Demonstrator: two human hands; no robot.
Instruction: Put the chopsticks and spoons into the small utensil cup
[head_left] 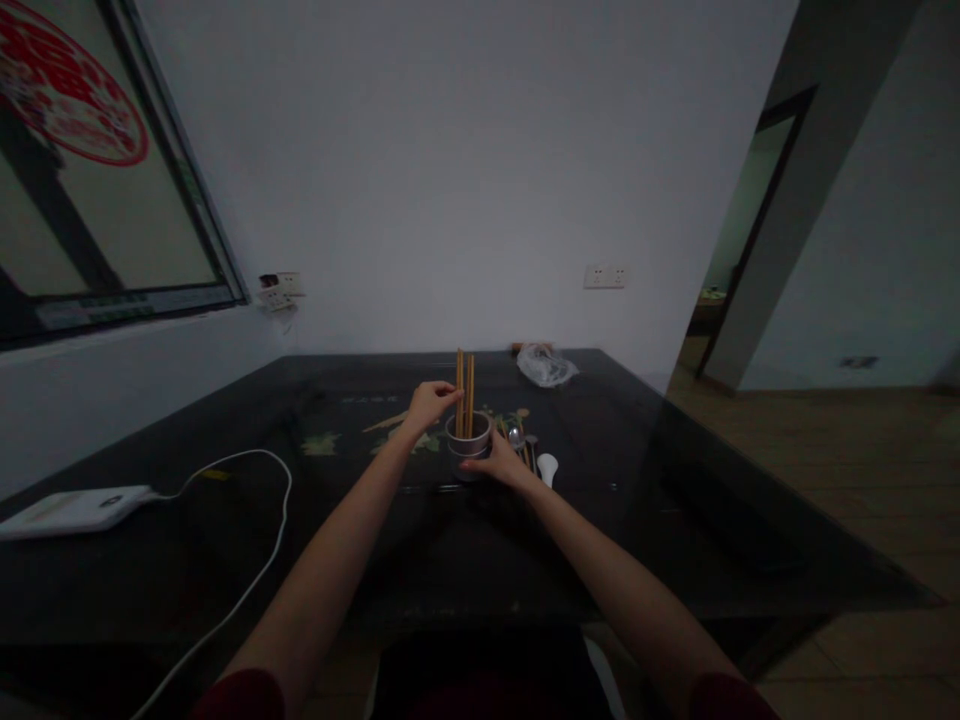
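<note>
A small round metal cup [469, 438] stands on the dark table [637, 470] in front of me. Two wooden chopsticks [465, 392] stand upright in it. My left hand [429, 403] is closed, pinching the chopsticks near their upper part. My right hand [499, 462] wraps round the cup's near right side and steadies it. Just right of the cup lie a metal spoon [516, 435] and a white spoon [547, 467], with more utensils partly hidden behind my right hand.
A white device [75, 508] with a white cable [262, 540] lies at the table's left. A crumpled clear plastic bag [547, 366] sits at the far edge. A window is on the left wall, a doorway opens at the right.
</note>
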